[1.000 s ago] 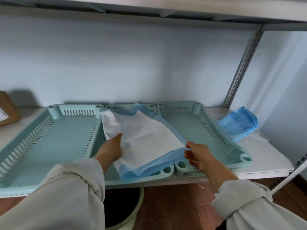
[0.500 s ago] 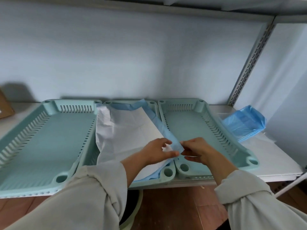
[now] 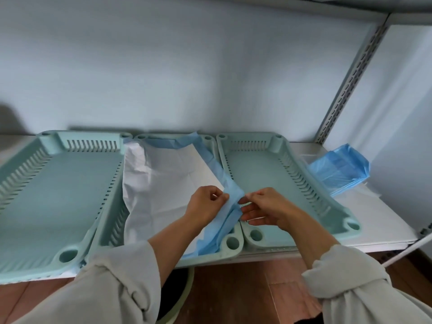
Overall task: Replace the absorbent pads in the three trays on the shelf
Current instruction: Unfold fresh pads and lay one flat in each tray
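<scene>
Both hands now meet at the middle tray's (image 3: 231, 244) right edge: the left hand (image 3: 205, 204), which was smoothing the white face a second ago, pinches the absorbent pad's (image 3: 163, 183) blue border, and the right hand (image 3: 264, 206) pinches it too. The pad lies rumpled in that tray, its blue border draped over the rim toward the right tray (image 3: 280, 183).

So a second ago my left hand (image 3: 205, 204) is flat on the pad (image 3: 163, 183) toward the frame's middle left, and my right hand (image 3: 264, 206) holds its blue edge alone at center right. Now both meet at frame center, pinching that blue edge, which is bunched up between them. The pad's white face lies flatter in the middle tray (image 3: 231, 244).
</scene>
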Tool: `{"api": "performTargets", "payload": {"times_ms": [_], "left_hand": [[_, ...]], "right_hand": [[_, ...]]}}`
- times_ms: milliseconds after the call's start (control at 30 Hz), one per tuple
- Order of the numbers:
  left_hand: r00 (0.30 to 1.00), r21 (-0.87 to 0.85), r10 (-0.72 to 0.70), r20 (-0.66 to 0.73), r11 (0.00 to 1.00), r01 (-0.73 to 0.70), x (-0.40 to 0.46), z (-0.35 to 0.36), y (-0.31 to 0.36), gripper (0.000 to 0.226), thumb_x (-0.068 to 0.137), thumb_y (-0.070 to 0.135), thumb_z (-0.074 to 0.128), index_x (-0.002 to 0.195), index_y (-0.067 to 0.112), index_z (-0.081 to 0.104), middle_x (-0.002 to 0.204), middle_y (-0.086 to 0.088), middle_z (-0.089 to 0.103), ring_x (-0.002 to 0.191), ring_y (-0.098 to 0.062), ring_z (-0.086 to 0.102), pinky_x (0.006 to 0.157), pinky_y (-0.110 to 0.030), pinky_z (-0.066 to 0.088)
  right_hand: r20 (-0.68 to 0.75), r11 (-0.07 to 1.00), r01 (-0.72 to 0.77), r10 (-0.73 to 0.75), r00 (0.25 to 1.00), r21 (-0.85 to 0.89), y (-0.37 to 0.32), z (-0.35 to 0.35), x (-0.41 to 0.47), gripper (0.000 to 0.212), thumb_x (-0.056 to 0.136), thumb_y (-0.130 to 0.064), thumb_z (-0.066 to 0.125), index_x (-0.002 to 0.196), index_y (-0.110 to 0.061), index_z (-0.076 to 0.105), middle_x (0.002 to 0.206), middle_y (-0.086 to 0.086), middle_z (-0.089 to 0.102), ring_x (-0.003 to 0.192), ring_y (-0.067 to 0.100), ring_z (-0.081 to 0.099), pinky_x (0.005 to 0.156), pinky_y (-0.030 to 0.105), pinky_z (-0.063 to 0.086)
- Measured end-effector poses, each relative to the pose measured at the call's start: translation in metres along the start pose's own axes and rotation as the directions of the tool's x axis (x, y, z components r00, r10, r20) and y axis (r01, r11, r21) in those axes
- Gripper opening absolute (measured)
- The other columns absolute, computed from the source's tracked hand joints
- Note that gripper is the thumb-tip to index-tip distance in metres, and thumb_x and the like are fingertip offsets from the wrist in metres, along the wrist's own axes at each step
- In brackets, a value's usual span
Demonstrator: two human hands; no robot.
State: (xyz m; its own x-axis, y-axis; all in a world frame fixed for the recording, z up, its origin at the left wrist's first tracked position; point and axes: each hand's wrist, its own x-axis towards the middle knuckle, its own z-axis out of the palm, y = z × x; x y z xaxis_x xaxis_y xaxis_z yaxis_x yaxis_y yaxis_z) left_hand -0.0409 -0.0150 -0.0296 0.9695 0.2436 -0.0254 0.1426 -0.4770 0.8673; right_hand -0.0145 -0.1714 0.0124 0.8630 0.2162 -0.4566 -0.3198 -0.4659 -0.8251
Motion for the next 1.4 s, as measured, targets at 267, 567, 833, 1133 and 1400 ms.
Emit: {"api": "performTargets", "payload": {"times_ms": [267,567,833,1133,1400], "left_hand": [[0.971,0.016,-0.023,0.237,1.000,0.020,-0.015,-0.004,0.002,0.034,0.088,0.035,0.062,0.116,0.020,0.050,0.101,0.002,0.059,0.094,-0.016,0.060,0.081,-0.028,0.052],[0.981,0.157,0.192,0.011,0.969,-0.192,-0.027,-0.017,0.004,0.040,0.083,0.004,0.054,0.117,0.025,0.056,0.068,0.005,0.052,0.060,-0.008,0.049,0.056,-0.015,0.040],[0.978,0.175,0.153,0.144,0.968,-0.177,-0.029,-0.006,0.001,0.048,0.084,0.049,0.061,0.127,0.029,0.047,0.112,0.003,0.059,0.091,-0.011,0.060,0.082,-0.026,0.051],[1.000,0.366,-0.008,0.011,0.931,0.003,-0.018,-0.011,-0.017,0.034,0.089,0.037,0.058,0.121,0.028,0.055,0.129,-0.004,0.051,0.115,-0.021,0.051,0.095,-0.035,0.045],[0.787,-0.032,-0.547,-0.285,0.826,0.563,-0.004,-0.067,-0.060,0.047,0.089,0.008,0.051,0.134,0.022,0.047,0.148,-0.015,0.015,0.137,-0.036,0.020,0.115,-0.045,0.024]], "right_hand": [[0.079,0.979,0.040,-0.025,0.997,-0.201,-0.001,0.012,-0.004,0.016,0.082,-0.011,0.073,0.092,-0.005,0.063,0.080,0.010,0.073,0.069,0.016,0.072,0.068,0.028,0.060],[-0.034,0.960,0.091,-0.084,0.996,0.266,-0.012,0.009,-0.005,0.005,0.084,-0.001,0.060,0.083,-0.002,0.065,0.071,0.011,0.064,0.071,0.019,0.066,0.071,0.031,0.058],[-0.153,0.947,0.108,-0.064,0.986,0.302,-0.001,0.000,-0.002,0.004,0.088,-0.004,0.063,0.091,-0.006,0.065,0.076,0.008,0.065,0.069,0.016,0.064,0.067,0.029,0.057],[-0.348,0.927,0.260,-0.346,0.871,-0.271,0.003,0.008,0.009,0.033,0.082,-0.037,0.070,0.106,-0.015,0.070,0.104,-0.002,0.068,0.098,0.016,0.062,0.090,0.036,0.050],[-0.267,0.982,0.113,-0.150,0.952,-0.149,0.001,0.018,0.015,0.017,0.088,-0.015,0.062,0.092,0.000,0.066,0.092,0.015,0.066,0.085,0.025,0.064,0.064,0.034,0.056]]}}
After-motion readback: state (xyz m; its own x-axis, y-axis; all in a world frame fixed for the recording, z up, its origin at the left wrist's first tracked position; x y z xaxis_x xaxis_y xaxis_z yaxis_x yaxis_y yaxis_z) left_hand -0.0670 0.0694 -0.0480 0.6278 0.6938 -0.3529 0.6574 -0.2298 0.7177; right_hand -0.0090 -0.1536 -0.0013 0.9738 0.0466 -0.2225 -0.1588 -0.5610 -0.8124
